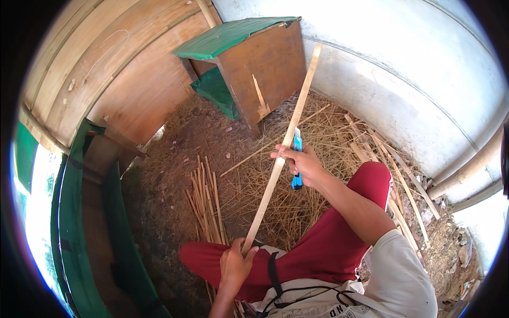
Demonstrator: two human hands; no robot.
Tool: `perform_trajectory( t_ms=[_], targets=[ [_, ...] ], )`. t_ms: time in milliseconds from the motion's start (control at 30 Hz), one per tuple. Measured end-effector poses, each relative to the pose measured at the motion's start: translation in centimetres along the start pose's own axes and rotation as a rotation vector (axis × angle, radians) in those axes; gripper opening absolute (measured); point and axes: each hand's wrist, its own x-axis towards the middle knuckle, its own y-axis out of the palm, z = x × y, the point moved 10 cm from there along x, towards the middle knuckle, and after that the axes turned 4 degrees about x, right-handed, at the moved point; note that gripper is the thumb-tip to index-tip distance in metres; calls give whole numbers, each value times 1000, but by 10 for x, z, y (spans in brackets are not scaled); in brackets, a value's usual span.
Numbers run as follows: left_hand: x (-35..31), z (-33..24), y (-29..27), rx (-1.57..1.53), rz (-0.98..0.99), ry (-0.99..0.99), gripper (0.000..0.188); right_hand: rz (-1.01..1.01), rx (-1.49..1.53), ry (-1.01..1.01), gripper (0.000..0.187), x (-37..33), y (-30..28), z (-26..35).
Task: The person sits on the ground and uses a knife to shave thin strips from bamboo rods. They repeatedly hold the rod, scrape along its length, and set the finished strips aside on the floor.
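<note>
the left hand [237, 266] grips the lower end of a long, pale wooden strip [269, 192], its fingers closed around it over the left thigh at six o'clock; the strip slants up across the middle toward one o'clock; the right hand [306, 163], just right of centre, steadies it with the thumb and fingers at mid-length, those fingers also curled on a blue utility knife [298, 146], whose blade points to twelve; a bundle of thin sticks [204, 196] lies at eight o'clock, straw-like shavings [275, 206] near five; a green-topped wooden box [265, 69] stands at twelve; loose slats [416, 183] lie at three.
</note>
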Motion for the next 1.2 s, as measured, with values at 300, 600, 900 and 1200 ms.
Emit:
perform_trajectory(
  t_ms=[300,600,900,1200],
  targets=[
    [7,13,10,-139,-63,32,33,-103,-139,6,22,5,-11,-3],
    [8,30,29,-590,239,-72,27,-100,-258,31,37,6,-12,-1],
    [-5,21,52,-726,460,-107,31,-76,-290,31,41,6,-11,-9],
    [19,-4,55,-598,389,38,39,5,-200,82,21,5,-2,-21]
  ],
)
